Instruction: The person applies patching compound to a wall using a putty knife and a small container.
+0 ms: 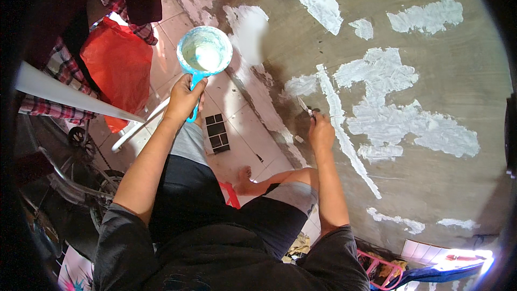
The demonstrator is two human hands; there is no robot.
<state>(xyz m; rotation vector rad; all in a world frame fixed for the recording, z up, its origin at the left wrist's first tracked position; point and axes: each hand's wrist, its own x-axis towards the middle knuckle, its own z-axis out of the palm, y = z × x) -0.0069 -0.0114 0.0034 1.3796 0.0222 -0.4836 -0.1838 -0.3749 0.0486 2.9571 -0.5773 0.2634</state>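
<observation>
My left hand (186,99) grips the blue handle of a round scoop (204,50), held upright above the tiled floor; white paste coats its inside. My right hand (321,129) holds a small putty knife (303,105), its blade angled up-left at the grey wall (441,183). Rough white patches (377,116) cover parts of the wall, with a long narrow streak (342,124) just right of the knife. I cannot tell whether the blade touches the wall.
A red bag (116,64), plaid cloth (59,105) and white tubing (81,97) are at left, above a bicycle (75,178). A dark gridded piece (217,132) lies on the tiled floor (231,108) at the wall's foot. A pink rack (377,269) is at lower right.
</observation>
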